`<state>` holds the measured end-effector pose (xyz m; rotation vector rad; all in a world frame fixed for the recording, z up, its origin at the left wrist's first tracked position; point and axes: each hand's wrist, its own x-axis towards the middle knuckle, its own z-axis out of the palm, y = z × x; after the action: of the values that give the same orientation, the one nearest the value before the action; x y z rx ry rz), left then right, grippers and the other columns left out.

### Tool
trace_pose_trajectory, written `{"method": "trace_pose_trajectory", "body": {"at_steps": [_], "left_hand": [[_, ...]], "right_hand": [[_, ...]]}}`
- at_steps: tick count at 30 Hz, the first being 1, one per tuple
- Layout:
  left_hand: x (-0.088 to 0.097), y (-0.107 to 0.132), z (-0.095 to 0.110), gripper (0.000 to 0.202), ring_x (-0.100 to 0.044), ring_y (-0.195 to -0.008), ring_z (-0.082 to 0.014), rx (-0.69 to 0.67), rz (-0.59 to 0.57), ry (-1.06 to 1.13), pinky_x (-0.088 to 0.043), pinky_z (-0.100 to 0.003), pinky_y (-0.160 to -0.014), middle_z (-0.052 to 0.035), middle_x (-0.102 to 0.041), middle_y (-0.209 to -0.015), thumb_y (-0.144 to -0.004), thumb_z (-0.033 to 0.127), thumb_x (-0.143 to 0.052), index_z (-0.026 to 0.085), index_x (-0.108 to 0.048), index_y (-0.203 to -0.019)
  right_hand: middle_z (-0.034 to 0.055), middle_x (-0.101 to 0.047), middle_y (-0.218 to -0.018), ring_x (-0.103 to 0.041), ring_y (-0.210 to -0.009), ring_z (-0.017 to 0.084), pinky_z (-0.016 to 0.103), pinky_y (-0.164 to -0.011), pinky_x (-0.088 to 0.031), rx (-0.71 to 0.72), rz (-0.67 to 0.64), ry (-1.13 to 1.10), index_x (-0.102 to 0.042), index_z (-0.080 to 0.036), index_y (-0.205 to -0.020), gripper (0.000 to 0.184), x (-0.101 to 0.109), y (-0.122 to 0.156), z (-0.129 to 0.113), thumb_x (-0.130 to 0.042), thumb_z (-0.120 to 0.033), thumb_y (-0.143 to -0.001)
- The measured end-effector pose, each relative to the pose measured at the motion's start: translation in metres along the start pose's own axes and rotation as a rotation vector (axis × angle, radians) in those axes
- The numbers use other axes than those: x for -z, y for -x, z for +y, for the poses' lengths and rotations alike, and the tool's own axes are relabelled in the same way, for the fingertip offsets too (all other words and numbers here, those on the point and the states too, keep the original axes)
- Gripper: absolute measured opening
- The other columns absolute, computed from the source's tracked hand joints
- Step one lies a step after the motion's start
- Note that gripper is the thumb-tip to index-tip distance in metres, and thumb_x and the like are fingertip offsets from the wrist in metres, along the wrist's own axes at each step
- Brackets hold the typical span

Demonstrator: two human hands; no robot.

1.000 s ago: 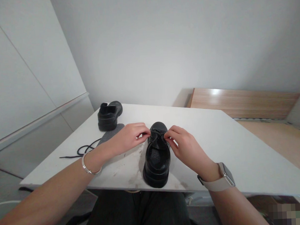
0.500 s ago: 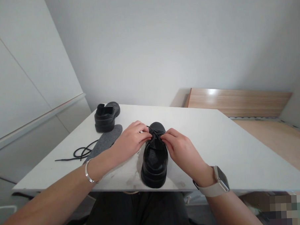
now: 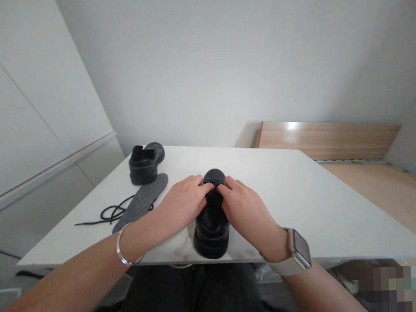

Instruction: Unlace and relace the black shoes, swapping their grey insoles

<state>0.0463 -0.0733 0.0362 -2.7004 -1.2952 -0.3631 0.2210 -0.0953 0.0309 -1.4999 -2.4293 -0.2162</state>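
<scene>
One black shoe (image 3: 212,227) sits upright on the one white table (image 3: 293,207) in front of me, heel towards me, rounded toe pointing away. It is smooth and slightly shiny, with laces (image 3: 214,180) crossing just behind the toe. It stands between my two hands: left hand (image 3: 187,198) and right hand (image 3: 243,204) close on its sides at the lacing, fingers curled, thumb tips near each other on top; I cannot tell whether they pinch the laces too. To the left lies one grey insole (image 3: 143,202) over one loose cord (image 3: 93,222), with one second shoe (image 3: 144,170) just beyond.
</scene>
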Motion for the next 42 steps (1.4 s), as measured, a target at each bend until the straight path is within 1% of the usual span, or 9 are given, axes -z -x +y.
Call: {"method": "trace_pose_trajectory", "body": {"at_steps": [10,15,17,20,24,32,35,39,42], "left_hand": [[0.000,-0.003,-0.002,0.020,-0.062,-0.088,-0.0234,-0.009,0.022,0.076,-0.052,-0.037,-0.079,-0.0099,-0.066,-0.092,-0.095,0.016,-0.050,0.015,-0.068,-0.086],[0.011,-0.009,-0.006,0.015,-0.065,-0.090,-0.0184,0.045,0.435,0.699,-0.052,-0.033,-0.084,-0.0056,-0.068,-0.092,-0.099,0.024,-0.049,0.017,-0.061,-0.092],[0.010,-0.013,-0.010,0.015,-0.068,-0.086,-0.0171,0.103,0.503,1.017,-0.055,-0.032,-0.082,-0.0042,-0.069,-0.088,-0.100,0.031,-0.050,0.018,-0.056,-0.095],[0.002,-0.020,-0.014,0.019,-0.068,-0.066,-0.0151,0.165,0.401,1.285,-0.056,-0.029,-0.066,-0.0015,-0.068,-0.076,-0.097,0.036,-0.055,0.018,-0.053,-0.099],[-0.004,-0.026,-0.011,0.025,-0.059,-0.052,-0.0110,0.109,0.289,1.332,-0.049,-0.023,-0.055,-0.0011,-0.068,-0.068,-0.090,0.036,-0.066,0.015,-0.060,-0.101],[0.006,-0.026,-0.008,0.014,-0.063,-0.066,-0.0123,0.006,0.177,1.283,-0.052,-0.024,-0.064,-0.0036,-0.070,-0.076,-0.086,0.026,-0.070,0.013,-0.070,-0.084],[0.012,-0.019,-0.013,0.010,-0.066,-0.074,-0.0149,-0.063,0.162,1.080,-0.053,-0.026,-0.071,-0.0046,-0.072,-0.080,-0.088,0.023,-0.068,0.014,-0.072,-0.086],[0.016,-0.013,-0.020,0.013,-0.067,-0.087,-0.0169,-0.366,0.336,0.577,-0.053,-0.029,-0.080,-0.0082,-0.073,-0.093,-0.092,0.011,-0.059,0.014,-0.071,-0.094],[0.015,-0.012,-0.020,0.015,-0.066,-0.089,-0.0196,-0.544,0.532,0.197,-0.053,-0.034,-0.083,-0.0106,-0.073,-0.093,-0.094,0.008,-0.054,0.012,-0.068,-0.095]], "right_hand": [[0.0088,-0.062,-0.093,-0.059,-0.076,0.020,0.031,-0.059,-0.041,-0.006,0.130,-0.024,-0.065,-0.019,-0.085,0.018,-0.007,0.001,0.004,-0.052,-0.009,-0.094],[0.0053,-0.065,-0.092,-0.061,-0.084,0.017,0.031,-0.074,-0.049,0.028,0.569,-0.517,-0.065,-0.020,-0.090,0.016,0.006,-0.007,0.009,-0.053,-0.012,-0.097],[0.0032,-0.064,-0.087,-0.062,-0.081,0.016,0.030,-0.073,-0.050,-0.020,0.707,-0.693,-0.065,-0.021,-0.089,0.013,0.009,-0.011,0.012,-0.056,-0.015,-0.096],[0.0018,-0.065,-0.085,-0.062,-0.077,0.016,0.030,-0.070,-0.050,-0.055,0.723,-0.857,-0.067,-0.022,-0.088,0.010,0.006,-0.016,0.014,-0.060,-0.017,-0.093],[0.0023,-0.066,-0.087,-0.061,-0.083,0.016,0.031,-0.075,-0.050,0.032,0.696,-0.848,-0.071,-0.022,-0.087,0.010,0.005,-0.020,0.011,-0.065,-0.014,-0.090],[0.0039,-0.068,-0.092,-0.062,-0.087,0.016,0.030,-0.078,-0.050,0.057,0.578,-1.013,-0.075,-0.022,-0.089,0.013,0.008,-0.025,0.015,-0.064,-0.026,-0.093],[0.0049,-0.071,-0.095,-0.064,-0.089,0.017,0.031,-0.084,-0.049,-0.034,0.446,-1.128,-0.073,-0.020,-0.101,0.025,-0.001,-0.025,0.022,-0.053,-0.035,-0.099],[0.0017,-0.067,-0.081,-0.060,-0.083,0.016,0.029,-0.079,-0.046,-0.003,0.153,-1.194,-0.069,-0.018,-0.084,0.030,-0.012,-0.024,0.026,-0.053,-0.040,-0.097],[-0.0002,-0.062,-0.075,-0.053,-0.075,0.014,0.027,-0.072,-0.042,-0.006,0.096,-1.259,-0.065,-0.017,-0.076,0.033,-0.012,-0.025,0.023,-0.056,-0.043,-0.094]]}}
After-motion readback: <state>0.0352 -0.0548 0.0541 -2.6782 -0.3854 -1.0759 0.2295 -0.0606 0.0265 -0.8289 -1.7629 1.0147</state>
